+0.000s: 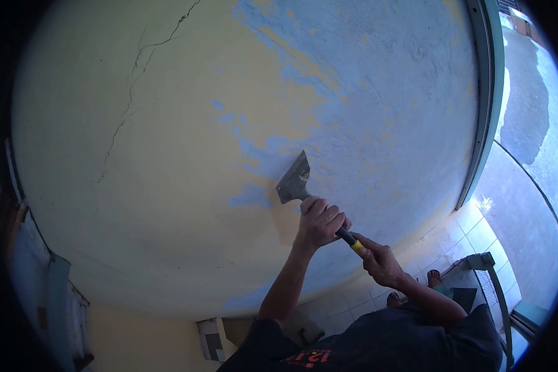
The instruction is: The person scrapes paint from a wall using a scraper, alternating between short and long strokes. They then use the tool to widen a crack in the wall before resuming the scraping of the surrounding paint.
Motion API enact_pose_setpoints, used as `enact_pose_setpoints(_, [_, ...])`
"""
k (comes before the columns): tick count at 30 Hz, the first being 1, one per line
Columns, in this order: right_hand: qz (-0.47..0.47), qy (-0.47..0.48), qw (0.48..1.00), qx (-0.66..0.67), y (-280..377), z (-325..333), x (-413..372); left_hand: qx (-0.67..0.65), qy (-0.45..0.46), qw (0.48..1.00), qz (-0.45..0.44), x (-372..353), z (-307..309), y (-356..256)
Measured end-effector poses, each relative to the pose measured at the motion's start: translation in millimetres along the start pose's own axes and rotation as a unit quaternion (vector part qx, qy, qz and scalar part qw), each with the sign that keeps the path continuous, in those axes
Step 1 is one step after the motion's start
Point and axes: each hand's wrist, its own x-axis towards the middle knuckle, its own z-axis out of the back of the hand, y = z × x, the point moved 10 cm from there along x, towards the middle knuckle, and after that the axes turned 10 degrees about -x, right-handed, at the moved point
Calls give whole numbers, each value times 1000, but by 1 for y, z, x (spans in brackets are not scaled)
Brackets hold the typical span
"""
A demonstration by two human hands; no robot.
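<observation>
Pressing a scraper (pixel 293 180) against a peeling wall (pixel 167 204)

Both hands are clenched on the one tool. The left hand (pixel 319 222) grips just behind the blade, seemingly to bear its edge onto the wall. The right hand (pixel 381 260), at 4 o'clock from it, wraps the yellow-and-black handle end to steer. The blade points toward 11 o'clock, on the border between yellow coat and bare blue. A crack (pixel 130 93) runs at 10 o'clock.

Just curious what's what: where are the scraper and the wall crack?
scraper (pixel 293 181): head view, middle of its metal blade.
wall crack (pixel 130 99): head view, midway along the dark line.
</observation>
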Motion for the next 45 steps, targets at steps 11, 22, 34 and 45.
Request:
enact_pose_setpoints(11, [10,16,997,-69,14,8,5,9,-1,1000,13,0,1,3])
enact_pose_setpoints(22, [-50,-9,998,-29,-23,0,-19,-52,-13,998,29,-20,-22,-8])
enact_pose_setpoints(34, [1,-22,999,-49,-6,-1,-10,-33,9,999,10,-12,-13,-6])
enact_pose_setpoints(45, [-30,-11,999,-33,-9,-2,-11,-32,6,999,29,-13,-12,-1])
